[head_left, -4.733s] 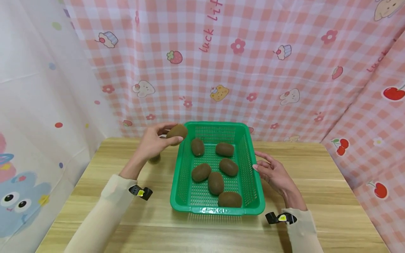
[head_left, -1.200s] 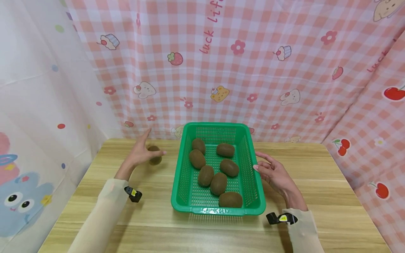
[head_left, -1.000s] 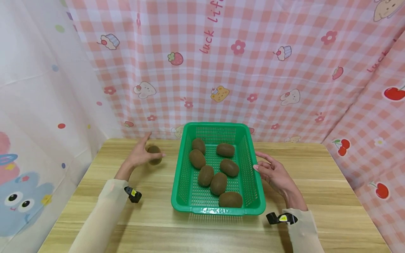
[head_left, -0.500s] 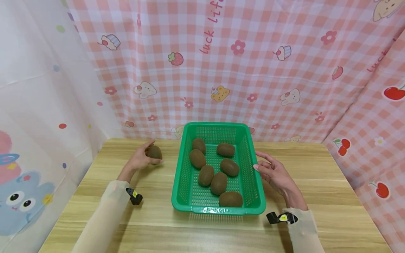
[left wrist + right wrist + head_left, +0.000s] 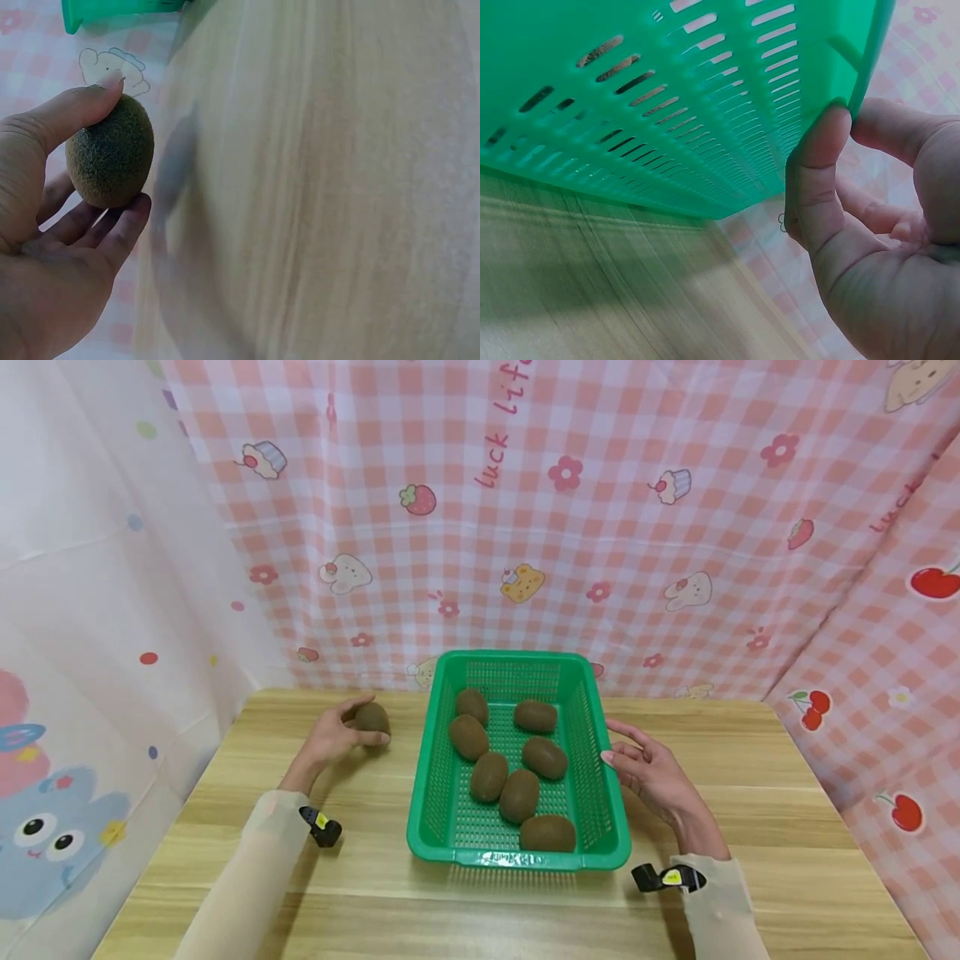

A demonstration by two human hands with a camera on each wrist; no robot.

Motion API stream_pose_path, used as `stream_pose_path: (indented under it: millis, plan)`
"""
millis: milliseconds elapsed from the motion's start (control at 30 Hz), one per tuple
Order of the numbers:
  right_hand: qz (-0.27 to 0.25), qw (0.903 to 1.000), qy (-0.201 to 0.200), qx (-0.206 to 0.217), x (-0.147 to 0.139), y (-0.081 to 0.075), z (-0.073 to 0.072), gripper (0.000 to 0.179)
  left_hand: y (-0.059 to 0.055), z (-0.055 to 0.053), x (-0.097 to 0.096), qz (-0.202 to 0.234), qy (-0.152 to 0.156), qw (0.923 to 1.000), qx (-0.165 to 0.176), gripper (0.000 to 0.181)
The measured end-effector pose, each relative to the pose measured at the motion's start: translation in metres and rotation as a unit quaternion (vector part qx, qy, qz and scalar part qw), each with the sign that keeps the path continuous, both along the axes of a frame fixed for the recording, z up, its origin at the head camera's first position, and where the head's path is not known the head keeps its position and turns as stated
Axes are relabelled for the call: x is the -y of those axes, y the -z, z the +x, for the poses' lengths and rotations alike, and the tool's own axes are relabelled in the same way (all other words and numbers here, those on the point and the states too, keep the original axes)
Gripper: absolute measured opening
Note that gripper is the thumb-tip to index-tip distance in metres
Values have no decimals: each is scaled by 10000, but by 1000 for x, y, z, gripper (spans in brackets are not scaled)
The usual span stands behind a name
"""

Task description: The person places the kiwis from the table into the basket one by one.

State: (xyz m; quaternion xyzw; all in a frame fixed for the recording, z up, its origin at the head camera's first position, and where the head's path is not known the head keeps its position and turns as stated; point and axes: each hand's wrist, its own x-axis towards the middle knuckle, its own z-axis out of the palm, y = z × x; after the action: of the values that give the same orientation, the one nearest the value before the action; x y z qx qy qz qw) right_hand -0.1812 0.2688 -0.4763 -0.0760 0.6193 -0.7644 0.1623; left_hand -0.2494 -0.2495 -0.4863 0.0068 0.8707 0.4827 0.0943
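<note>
My left hand (image 5: 333, 737) grips a brown kiwi (image 5: 372, 720) between thumb and fingers, left of the green plastic basket (image 5: 517, 859). In the left wrist view, the thumb lies on one side of that kiwi (image 5: 112, 157) and the fingertips on the opposite side. Several more kiwis, one of them a kiwi (image 5: 548, 833) by the front wall, lie spread over the basket's slotted floor. On the right side my right hand (image 5: 656, 777) pinches the basket's rim. The right wrist view shows a bent finger (image 5: 821, 150) against the outer side of the rim.
A light wooden table (image 5: 720, 827) bears the basket. A pink checked cloth (image 5: 480, 527) hangs behind it, and a white printed cloth (image 5: 97, 593) at the left. Each sleeve carries a black wrist camera, such as the left wrist camera (image 5: 322, 827).
Earlier the left hand held another kiwi by the basket's left rim; that one now lies inside. The hand has since closed around the kiwi on the table and shifted it slightly right.
</note>
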Motion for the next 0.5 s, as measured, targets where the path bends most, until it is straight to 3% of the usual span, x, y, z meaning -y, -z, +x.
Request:
stream_pose_path:
  millis: [500]
  plan:
    - [-49,10000,2,4,0,1,0,69,-15,0,-3,140,-37,9995,-268,90]
